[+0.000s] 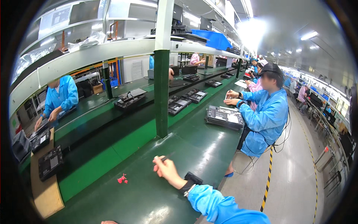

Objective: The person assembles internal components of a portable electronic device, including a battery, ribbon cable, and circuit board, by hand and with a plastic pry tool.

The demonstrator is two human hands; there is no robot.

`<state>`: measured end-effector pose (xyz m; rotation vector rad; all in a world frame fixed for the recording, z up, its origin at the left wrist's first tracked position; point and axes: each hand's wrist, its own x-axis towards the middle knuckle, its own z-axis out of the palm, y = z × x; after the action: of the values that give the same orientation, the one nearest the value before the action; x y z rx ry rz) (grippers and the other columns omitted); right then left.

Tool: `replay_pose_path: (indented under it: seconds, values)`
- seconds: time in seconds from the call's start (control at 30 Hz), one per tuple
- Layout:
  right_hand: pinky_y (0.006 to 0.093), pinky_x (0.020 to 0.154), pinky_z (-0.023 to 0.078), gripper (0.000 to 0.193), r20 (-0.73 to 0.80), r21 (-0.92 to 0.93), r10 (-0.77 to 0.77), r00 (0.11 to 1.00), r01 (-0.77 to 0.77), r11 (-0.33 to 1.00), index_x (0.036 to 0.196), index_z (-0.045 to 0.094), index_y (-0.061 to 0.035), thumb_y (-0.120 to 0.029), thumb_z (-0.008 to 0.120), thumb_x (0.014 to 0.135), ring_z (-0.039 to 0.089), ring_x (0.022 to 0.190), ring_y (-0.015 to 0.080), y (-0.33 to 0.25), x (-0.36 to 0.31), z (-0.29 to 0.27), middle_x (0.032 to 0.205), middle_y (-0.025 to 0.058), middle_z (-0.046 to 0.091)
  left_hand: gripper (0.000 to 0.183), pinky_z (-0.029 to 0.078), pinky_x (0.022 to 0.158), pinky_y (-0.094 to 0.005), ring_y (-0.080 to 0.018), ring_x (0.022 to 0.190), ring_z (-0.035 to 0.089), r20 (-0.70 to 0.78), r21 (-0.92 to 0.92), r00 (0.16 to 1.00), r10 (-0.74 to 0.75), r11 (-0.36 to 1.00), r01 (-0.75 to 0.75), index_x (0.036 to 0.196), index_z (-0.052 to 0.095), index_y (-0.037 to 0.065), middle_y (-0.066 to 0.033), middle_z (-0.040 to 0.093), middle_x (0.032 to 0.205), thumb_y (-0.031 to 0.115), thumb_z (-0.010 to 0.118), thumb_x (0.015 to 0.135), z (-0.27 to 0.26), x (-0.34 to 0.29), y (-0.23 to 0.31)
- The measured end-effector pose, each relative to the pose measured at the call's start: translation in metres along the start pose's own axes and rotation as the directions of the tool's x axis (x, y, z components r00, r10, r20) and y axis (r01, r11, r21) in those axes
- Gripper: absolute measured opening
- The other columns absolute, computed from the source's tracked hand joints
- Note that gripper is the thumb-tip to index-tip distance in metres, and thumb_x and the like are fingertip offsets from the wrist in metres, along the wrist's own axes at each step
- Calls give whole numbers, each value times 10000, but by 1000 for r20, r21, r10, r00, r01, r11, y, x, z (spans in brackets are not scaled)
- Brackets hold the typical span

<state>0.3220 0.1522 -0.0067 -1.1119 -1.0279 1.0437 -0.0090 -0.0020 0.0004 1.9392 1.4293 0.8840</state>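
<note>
My right hand [168, 172] is over the dark green bench, its fingers closed round a slim dark pointed tool [164, 158]; whether it is tweezers or a pen I cannot make out. A blue sleeve covers that arm, and at the wrist are a black strap and a pale beaded band. Of my left hand [109, 222] only a sliver shows at the lower edge, with its fingers hidden. Between the hands, farther forward on the bench, lies a small cluster of pinkish-red scraps [122, 179]; neither hand touches it.
A green-and-white post [162, 93] rises from the bench ahead. Opened laptop bases [178, 104] sit along the line beyond it. To the right a co-worker in blue [263, 104] sits by a stack of laptop bases [225, 116]. Another person [61, 97] works at far left, near a wooden board [44, 194].
</note>
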Motion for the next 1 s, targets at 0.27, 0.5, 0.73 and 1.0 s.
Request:
replay_pose_path:
  seconds: [0.27, 0.5, 0.73, 1.0]
  values:
    - [180, 360, 337, 321, -277, 33, 23, 960, -14, 999, 982, 511, -15, -323, 464, 908, 457, 404, 74, -2, 49, -82, 633, 67, 563, 18, 395, 765, -325, -258, 837, 514, 23, -7, 999, 27, 1000, -27, 739, 545, 21, -114, 580, 885, 28, 537, 753, -6, -2, 4]
    - [178, 388, 351, 348, -183, -48, 74, 980, -84, 995, 998, 501, -15, -347, 438, 916, 472, 436, 74, 2, 60, -91, 653, 64, 565, 13, 391, 762, -348, -277, 839, 511, 68, -43, 997, 29, 999, -26, 743, 550, 29, -129, 586, 891, 41, 547, 744, -7, 8, 11]
    - [183, 402, 355, 352, -141, -107, 115, 983, -130, 986, 997, 504, -15, -351, 437, 917, 475, 447, 73, 3, 62, -89, 658, 65, 569, 69, 393, 774, -364, -282, 843, 523, 82, 42, 991, 106, 993, -110, 760, 556, 72, -123, 601, 922, 109, 606, 730, -6, 5, -11]
    - [189, 415, 362, 357, -135, -140, 143, 980, -162, 977, 1011, 494, -15, -354, 436, 918, 474, 456, 75, 2, 62, -88, 661, 67, 565, 138, 315, 891, -384, -265, 1023, 488, 259, 124, 962, 85, 985, -121, 897, 595, 85, -84, 580, 1058, 133, 604, 768, -7, -19, -63]
